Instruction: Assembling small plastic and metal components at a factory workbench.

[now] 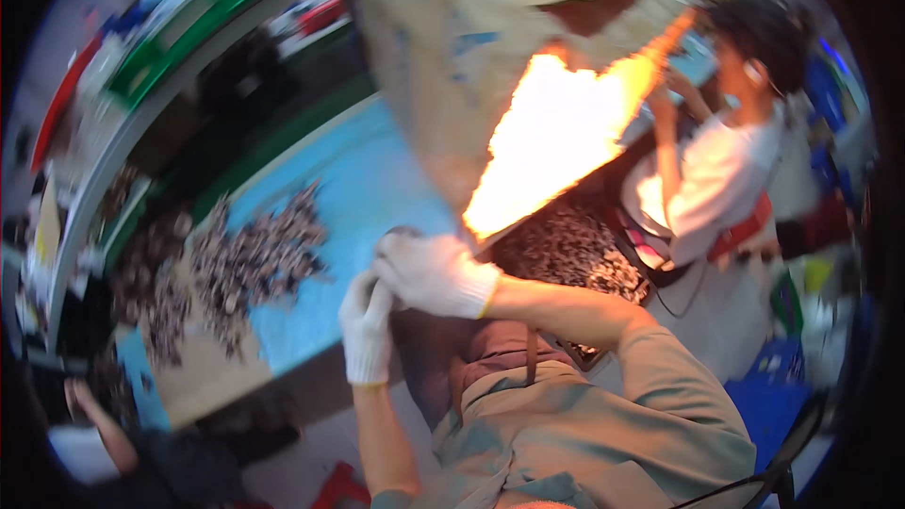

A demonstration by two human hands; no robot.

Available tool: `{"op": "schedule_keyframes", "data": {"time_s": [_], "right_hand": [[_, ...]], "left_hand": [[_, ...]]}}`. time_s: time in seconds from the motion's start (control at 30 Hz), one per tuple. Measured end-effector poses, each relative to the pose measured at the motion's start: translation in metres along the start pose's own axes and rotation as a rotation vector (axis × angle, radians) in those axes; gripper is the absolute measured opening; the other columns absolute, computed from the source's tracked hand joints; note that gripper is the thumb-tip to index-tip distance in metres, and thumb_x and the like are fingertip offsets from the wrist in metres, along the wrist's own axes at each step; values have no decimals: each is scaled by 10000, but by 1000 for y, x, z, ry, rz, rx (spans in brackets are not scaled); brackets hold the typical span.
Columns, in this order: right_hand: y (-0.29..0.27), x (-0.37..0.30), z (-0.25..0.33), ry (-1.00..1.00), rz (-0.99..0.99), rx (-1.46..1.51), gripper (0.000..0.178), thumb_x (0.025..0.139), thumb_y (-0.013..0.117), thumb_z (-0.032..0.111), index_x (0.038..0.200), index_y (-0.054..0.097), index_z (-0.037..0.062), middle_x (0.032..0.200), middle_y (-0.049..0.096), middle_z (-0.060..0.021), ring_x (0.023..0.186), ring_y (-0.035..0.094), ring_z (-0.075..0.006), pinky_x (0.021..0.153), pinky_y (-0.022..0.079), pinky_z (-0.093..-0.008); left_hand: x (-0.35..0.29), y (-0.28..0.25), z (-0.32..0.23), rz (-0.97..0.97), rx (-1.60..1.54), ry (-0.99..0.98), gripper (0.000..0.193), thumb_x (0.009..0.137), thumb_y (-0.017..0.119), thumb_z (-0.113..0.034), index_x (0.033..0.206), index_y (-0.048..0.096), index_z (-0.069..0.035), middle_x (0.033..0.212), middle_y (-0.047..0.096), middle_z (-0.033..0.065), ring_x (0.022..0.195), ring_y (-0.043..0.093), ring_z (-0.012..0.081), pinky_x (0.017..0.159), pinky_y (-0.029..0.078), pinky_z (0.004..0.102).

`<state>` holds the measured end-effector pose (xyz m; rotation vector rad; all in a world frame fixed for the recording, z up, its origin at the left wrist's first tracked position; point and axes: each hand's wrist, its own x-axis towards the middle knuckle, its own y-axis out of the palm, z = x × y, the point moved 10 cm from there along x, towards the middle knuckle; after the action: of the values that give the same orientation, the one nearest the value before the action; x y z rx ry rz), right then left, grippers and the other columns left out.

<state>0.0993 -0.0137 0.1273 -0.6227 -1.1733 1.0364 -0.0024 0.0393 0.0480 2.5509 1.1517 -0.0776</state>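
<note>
My left hand (368, 330), in a white knitted glove, is raised at the near edge of a blue-topped table (349, 160). Touching it is my right hand (438, 273), gloved the same way and reaching across from the right. The fingers of both hands are bent and pressed together where they meet. A small dark thing (403, 230) shows at the top of the right glove, blurred, and I cannot make out its kind. To the left of my hands, a heap of small brownish-grey pieces (259, 254) is spread over the tabletop.
A glaring flame-like patch (556, 141) of white and orange lies ahead right, its source unclear. Below it stands a tray of small pieces (575, 250). A seated co-worker (707, 179) is at the right; another person's arm (99, 424) shows lower left. A shelf with green bins (189, 28) runs behind.
</note>
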Motion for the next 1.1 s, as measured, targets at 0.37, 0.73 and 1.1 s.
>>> {"op": "schedule_keyframes", "data": {"time_s": [0.37,0.73,1.1], "right_hand": [[-41,-102,-165,476,408,81,416,1081,551,442,1177,734,81,1081,762,-192,978,739,-395,881,598,-485],[-107,-63,-303,807,626,-262,668,1083,335,611,1578,495,194,1607,528,-151,1459,487,-387,1241,333,-483],[-117,-93,-290,614,56,-411,272,1057,590,226,1198,745,52,1007,752,-133,880,712,-231,756,552,-406]], "left_hand": [[85,-42,-87,-399,701,172,356,1046,667,-84,1392,630,-12,1307,691,132,1178,702,240,1022,547,379],[72,-38,21,-345,778,333,289,1065,616,-93,1298,692,60,1241,737,188,1147,707,270,1037,527,372],[66,-38,13,-340,709,360,249,1062,609,-94,1247,720,31,1197,757,196,1132,725,305,1014,544,388]]}}
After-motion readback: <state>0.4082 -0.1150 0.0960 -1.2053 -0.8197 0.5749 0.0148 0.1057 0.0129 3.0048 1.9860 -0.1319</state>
